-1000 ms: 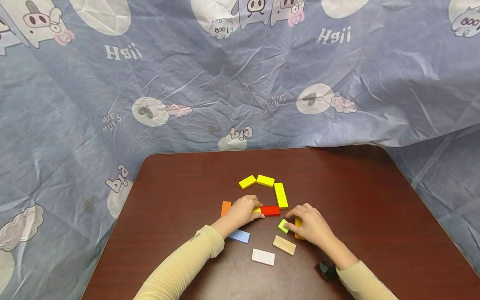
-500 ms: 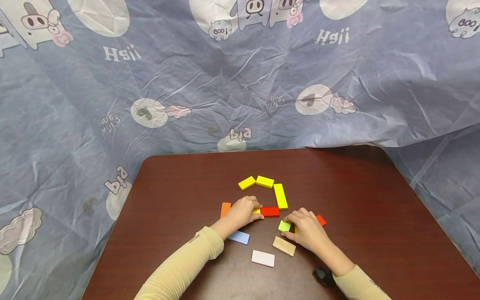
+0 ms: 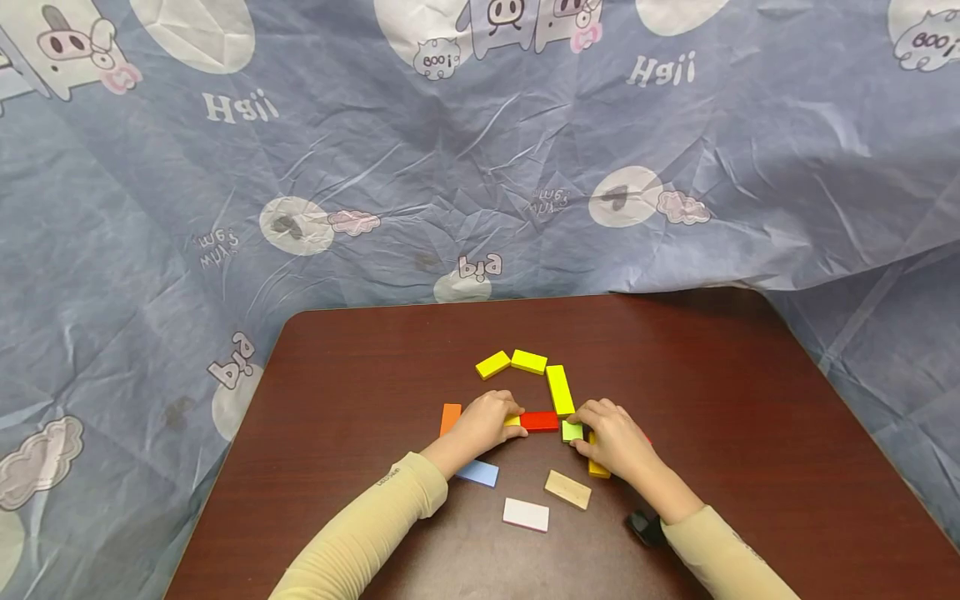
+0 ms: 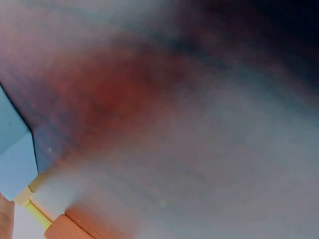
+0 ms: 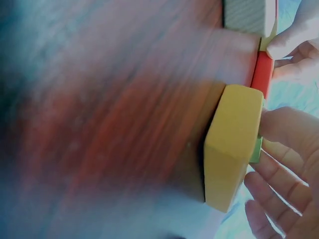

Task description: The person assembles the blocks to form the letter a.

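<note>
In the head view my left hand (image 3: pixel 483 421) pinches a small yellow block (image 3: pixel 512 422), mostly hidden by the fingers. A flat red block (image 3: pixel 540 422) lies end to end with it. My right hand (image 3: pixel 617 439) pinches a lime green block (image 3: pixel 572 432) close to the red block's right end. Just above the green block is the near end of a long yellow block (image 3: pixel 560 390). An amber block (image 3: pixel 597 467) lies partly under my right hand and looms large in the right wrist view. The left wrist view is mostly blurred, with an orange block (image 4: pixel 67 229) at its bottom.
Two yellow blocks, one left (image 3: pixel 492 364) and one right (image 3: pixel 529 362), lie farther back. An orange block (image 3: pixel 451 419) and a blue block (image 3: pixel 478 473) flank my left wrist. A wooden block (image 3: pixel 567 489), a white block (image 3: pixel 526 514) and a black object (image 3: pixel 647 528) lie nearer.
My right hand has turned the green block and slid it away from me, up to the red block's right end. The left hand has stayed in place.
</note>
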Demonstrator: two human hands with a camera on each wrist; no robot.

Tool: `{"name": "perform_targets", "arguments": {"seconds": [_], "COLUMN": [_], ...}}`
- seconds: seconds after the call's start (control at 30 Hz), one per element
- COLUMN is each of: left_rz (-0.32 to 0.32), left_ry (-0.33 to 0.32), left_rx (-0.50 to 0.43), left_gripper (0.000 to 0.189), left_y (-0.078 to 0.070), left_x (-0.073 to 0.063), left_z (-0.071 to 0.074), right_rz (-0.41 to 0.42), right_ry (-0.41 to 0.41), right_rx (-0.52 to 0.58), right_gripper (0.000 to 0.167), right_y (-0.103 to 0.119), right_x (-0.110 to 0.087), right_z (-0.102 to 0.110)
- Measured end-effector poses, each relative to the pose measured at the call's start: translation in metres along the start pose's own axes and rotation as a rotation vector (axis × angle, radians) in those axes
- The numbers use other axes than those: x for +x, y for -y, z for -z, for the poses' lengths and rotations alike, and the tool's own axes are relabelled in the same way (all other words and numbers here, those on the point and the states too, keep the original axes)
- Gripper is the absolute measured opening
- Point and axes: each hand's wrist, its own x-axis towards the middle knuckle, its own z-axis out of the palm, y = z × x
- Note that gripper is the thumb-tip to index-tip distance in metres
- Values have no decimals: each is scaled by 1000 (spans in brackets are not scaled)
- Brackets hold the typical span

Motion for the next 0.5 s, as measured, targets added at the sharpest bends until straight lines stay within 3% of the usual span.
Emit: {"name": "perform_targets", "arguments": {"seconds": [0.23,0.5], "left_rz": [9,6], "left_ry": [10,-2], "left_rx": [-10,-10], "left_gripper": [37,36], "left_y": [0,0], "left_x": [-1,0], "left_z": [0,0], "right_rz": [27,-39], "right_ry": [-5,13], "right_rx": [61,94], "right_gripper": [28,26], "right_y": [-1,-3], "right_x": [2,7], "right_z": [-3,-5]}}
